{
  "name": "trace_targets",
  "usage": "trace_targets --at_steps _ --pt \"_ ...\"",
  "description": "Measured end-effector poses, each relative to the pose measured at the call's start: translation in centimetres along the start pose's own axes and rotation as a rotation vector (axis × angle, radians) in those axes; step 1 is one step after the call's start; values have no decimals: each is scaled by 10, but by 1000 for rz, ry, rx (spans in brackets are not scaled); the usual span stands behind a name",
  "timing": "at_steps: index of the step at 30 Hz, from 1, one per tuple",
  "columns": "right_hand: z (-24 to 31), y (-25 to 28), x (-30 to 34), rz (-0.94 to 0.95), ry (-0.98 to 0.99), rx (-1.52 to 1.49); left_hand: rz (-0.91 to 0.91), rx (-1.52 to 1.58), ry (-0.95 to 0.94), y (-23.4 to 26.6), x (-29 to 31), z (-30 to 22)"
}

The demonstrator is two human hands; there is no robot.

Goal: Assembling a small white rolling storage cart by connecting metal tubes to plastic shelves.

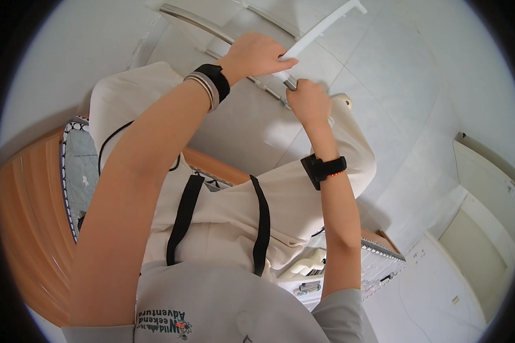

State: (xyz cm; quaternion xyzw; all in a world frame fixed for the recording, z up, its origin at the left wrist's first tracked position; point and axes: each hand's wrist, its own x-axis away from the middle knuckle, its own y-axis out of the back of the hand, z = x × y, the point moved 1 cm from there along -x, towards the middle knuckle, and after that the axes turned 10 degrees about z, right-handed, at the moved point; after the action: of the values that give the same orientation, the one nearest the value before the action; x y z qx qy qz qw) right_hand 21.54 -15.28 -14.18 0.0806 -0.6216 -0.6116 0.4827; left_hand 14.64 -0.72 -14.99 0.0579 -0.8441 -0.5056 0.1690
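My left hand (256, 54) is closed around a long, slightly curved white plastic piece (326, 27), which juts up and to the right and ends in a small hook. Just below, my right hand (310, 103) grips a short stretch of metal tube (289, 82) that meets the lower end of the white piece. Whether the tube sits inside the plastic or only touches it, I cannot tell. Behind my left hand, a long metal tube (197, 23) runs to the upper left. A thinner rod with white fittings (264, 87) passes below my left hand.
Another metal tube (273, 22) lies farther off, over grey floor tiles (377, 74). Wooden slatted furniture (31, 223) stands at the left beside a patterned cloth (83, 171). A white ledge (480, 217) is at the right, and small items rest on a white surface (294, 284) by my right elbow.
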Motion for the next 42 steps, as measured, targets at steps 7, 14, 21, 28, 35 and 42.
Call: trace_targets --at_steps 7,14,21,28,35,42 --pt "-3 1 -1 44 -30 1 112 -58 -3 1 -4 -4" --pt "-6 -7 0 -16 17 12 -23 194 137 -17 -16 -33" --pt "-16 -4 2 -92 160 -60 146 234 364 -3 -26 -40" --pt "-19 -1 -2 -6 122 -79 74 211 416 -14 -33 -51" --pt "-22 4 -10 142 100 -115 -34 180 347 -16 -33 -48" --pt "-24 1 -14 225 116 -188 -19 190 368 -13 -34 -50"
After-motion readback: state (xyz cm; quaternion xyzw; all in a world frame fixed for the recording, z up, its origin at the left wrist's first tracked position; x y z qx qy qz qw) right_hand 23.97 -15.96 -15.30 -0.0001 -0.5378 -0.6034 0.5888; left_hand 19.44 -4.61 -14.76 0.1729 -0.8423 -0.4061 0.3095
